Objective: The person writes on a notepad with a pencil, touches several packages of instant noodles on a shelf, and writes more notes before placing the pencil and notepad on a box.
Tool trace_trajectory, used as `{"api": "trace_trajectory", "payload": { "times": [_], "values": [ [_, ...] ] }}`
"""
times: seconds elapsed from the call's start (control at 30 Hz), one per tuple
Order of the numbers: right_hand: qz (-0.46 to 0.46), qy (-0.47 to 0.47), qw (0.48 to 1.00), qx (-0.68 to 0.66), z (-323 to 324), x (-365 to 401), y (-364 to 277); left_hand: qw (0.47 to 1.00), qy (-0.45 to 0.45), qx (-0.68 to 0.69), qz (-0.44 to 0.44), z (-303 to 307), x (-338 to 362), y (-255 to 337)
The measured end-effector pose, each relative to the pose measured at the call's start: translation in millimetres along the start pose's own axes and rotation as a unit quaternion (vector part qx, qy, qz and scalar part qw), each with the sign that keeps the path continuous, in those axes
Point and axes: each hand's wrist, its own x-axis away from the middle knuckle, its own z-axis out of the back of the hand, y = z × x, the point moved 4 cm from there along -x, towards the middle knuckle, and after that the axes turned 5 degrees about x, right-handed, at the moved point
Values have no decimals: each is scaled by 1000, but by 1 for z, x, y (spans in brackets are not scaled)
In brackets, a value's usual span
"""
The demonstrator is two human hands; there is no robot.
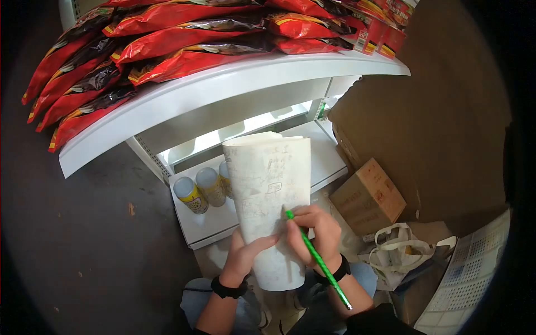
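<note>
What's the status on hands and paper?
Left hand gripping curled paper from below. Right hand holding green pencil, tip on sheet. Bottles on lower shelf behind, nothing blocking.

L grip [245,254] half-curled, thumb out; R grip [315,234] in tight pinch.

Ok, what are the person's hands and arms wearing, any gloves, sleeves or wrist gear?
Both hands are bare, no gloves. The left hand has a black band at the wrist; the right hand has a black strap, perhaps a watch. Forearms are uncovered; a dark sleeve may show near the right elbow.
</note>
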Motion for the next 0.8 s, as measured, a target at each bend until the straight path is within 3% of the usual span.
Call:
{"api": "trace_trajectory", "payload": {
  "times": [0.07, 0.4, 0.47, 0.8],
  "values": [
    [-54, 26, 998, 14, 2, 3, 5, 1000, -2, -1, 7, 0, 0, -1],
    [-51, 25, 998, -9, -1, 1, 5, 1000, 1, 6, -2, -1, 0, 2],
    [-16, -9, 1000, -9, -2, 1, 2, 1000, -1, 8, 0, -1, 0, 3],
    [-46, 11, 999, -13, -2, 1, 4, 1000, 2, -1, -2, 1, -1, 3]
  ]
}}
